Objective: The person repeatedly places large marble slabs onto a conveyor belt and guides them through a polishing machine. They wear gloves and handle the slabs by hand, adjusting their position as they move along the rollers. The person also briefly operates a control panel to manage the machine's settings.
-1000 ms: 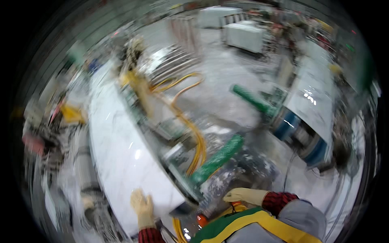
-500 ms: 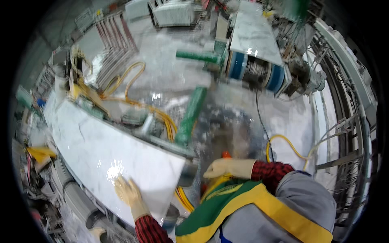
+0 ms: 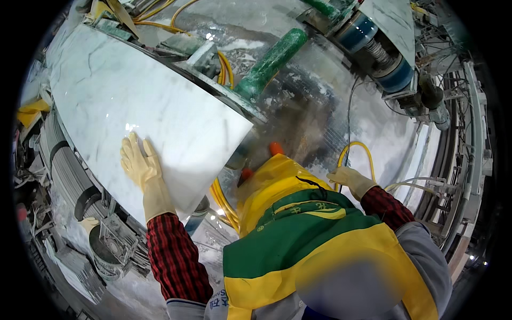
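At centre left, my left hand (image 3: 143,169) lies spread on a marble slab (image 3: 184,117); wetness could cause slipping. My right hand (image 3: 349,180): cannot tell.

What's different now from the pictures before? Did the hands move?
The right hand moved: it was in front of the apron and is now off to its right. The view has tilted down too, so more of the apron shows. I see nothing picked up or let go. The left hand still rests flat on the white slab.
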A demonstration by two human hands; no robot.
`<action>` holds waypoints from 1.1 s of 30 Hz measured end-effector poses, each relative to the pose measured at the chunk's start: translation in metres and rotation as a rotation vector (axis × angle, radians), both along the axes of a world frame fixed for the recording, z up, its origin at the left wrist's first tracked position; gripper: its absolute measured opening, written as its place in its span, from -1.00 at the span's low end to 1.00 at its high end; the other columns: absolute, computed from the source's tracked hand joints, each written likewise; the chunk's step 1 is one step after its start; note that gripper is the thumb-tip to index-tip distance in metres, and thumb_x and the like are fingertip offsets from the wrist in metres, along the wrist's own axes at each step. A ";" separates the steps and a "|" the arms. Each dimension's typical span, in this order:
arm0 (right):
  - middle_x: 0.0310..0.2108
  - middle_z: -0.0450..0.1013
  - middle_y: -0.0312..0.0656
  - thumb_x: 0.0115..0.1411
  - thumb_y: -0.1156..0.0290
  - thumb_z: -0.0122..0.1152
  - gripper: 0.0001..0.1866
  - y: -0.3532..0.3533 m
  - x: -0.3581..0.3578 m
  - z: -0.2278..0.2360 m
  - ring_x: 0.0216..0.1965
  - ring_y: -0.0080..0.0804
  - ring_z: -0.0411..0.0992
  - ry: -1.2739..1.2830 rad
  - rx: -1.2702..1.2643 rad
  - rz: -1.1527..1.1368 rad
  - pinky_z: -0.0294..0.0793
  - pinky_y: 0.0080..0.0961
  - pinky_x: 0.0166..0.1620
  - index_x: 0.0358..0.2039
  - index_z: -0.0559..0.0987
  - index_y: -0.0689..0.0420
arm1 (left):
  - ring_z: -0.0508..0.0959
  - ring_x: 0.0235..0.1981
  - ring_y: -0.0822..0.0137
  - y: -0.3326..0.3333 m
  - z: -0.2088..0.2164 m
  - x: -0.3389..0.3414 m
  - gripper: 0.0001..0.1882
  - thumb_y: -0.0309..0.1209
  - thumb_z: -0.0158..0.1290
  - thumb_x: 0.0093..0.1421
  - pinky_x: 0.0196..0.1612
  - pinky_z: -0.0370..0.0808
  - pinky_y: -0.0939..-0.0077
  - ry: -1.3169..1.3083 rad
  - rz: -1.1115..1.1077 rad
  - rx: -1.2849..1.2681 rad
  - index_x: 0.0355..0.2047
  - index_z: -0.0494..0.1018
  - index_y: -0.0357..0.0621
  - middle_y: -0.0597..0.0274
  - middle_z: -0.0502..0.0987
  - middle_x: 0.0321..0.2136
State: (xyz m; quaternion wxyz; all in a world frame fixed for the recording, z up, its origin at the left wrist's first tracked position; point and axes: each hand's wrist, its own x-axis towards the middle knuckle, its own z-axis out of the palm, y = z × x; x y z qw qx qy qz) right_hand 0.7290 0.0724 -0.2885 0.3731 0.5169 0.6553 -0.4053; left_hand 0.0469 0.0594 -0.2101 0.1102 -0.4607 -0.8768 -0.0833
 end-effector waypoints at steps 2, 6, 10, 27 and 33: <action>0.06 0.69 -0.04 0.43 -0.12 0.03 -0.45 0.010 -0.016 0.018 0.04 0.16 0.63 0.004 0.000 -0.029 0.58 0.01 0.15 0.14 0.69 -0.02 | 0.24 0.53 -0.08 0.001 0.003 0.003 -0.39 0.01 -0.05 0.56 0.56 0.11 0.02 -0.008 0.002 -0.016 0.51 0.34 0.09 0.04 0.30 0.53; 0.05 0.69 -0.06 0.43 -0.08 0.07 -0.47 0.031 -0.029 -0.011 0.03 0.18 0.63 0.287 0.176 -0.046 0.58 0.01 0.15 0.12 0.68 0.05 | 0.19 0.57 -0.01 -0.001 0.003 0.001 -0.38 0.05 -0.08 0.57 0.62 0.03 0.09 -0.040 0.028 -0.045 0.53 0.31 0.16 0.10 0.25 0.56; 0.11 0.68 -0.01 0.39 -0.21 0.15 -0.37 0.069 -0.085 0.013 0.12 0.05 0.62 0.533 0.160 -0.090 0.57 -0.19 0.19 0.21 0.70 -0.01 | 0.18 0.58 0.00 -0.001 0.002 0.003 -0.37 0.05 -0.10 0.57 0.62 0.01 0.09 -0.027 0.047 -0.083 0.54 0.30 0.16 0.09 0.24 0.57; 0.01 0.70 0.07 0.31 -0.45 0.16 -0.12 0.124 -0.289 0.159 0.07 0.01 0.64 0.326 0.137 -0.198 0.54 -0.21 0.20 0.18 0.70 0.15 | 0.31 0.48 -0.06 -0.005 0.015 0.028 -0.46 -0.16 0.07 0.48 0.56 0.14 -0.04 -0.061 0.065 0.064 0.42 0.40 0.10 0.11 0.37 0.47; -0.11 0.66 0.24 0.29 -0.55 0.12 -0.01 0.116 -0.285 0.165 -0.04 0.16 0.64 0.506 0.116 -0.171 0.56 -0.14 0.07 0.02 0.72 0.30 | 0.35 0.44 -0.05 -0.011 0.014 0.033 -0.52 -0.25 0.08 0.46 0.53 0.19 -0.04 -0.058 0.042 0.166 0.36 0.44 0.06 0.08 0.43 0.42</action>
